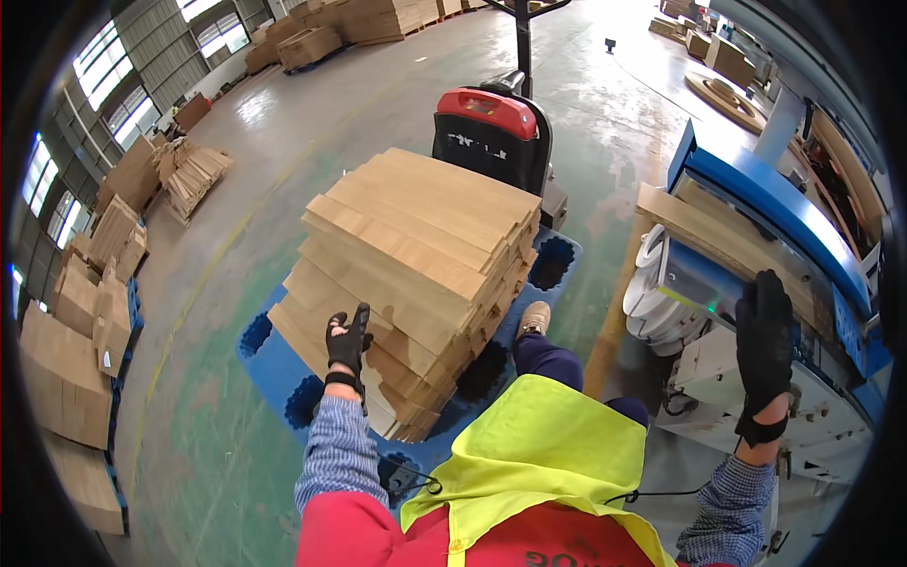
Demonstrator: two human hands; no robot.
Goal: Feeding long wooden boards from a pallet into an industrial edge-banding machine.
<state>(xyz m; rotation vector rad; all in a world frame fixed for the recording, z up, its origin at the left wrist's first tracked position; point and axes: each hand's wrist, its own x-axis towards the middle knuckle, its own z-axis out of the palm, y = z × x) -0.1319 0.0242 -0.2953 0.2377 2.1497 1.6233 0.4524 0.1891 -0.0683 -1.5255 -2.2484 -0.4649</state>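
Observation:
My left hand [348, 342], in a black glove with some bare fingertips, is above the near left side of a stack of wooden boards [425, 203]. Its thumb and fingers are apart and nothing is in them. The boards lie stepped on a blue plastic pallet [253, 335]. On the right, my gloved right hand [763, 331] lies with fingers stretched out over the near end of a long board [704, 231] on a blue and grey machine [775, 222]. Whether its palm presses on the board or the machine is hidden.
A red and black pallet truck [487, 123] stands at the pallet's far end. White coiled hose [652, 293] hangs at the machine's left side. Stacks of boards [66, 373] line the left side, with more board stacks [378, 19] far back.

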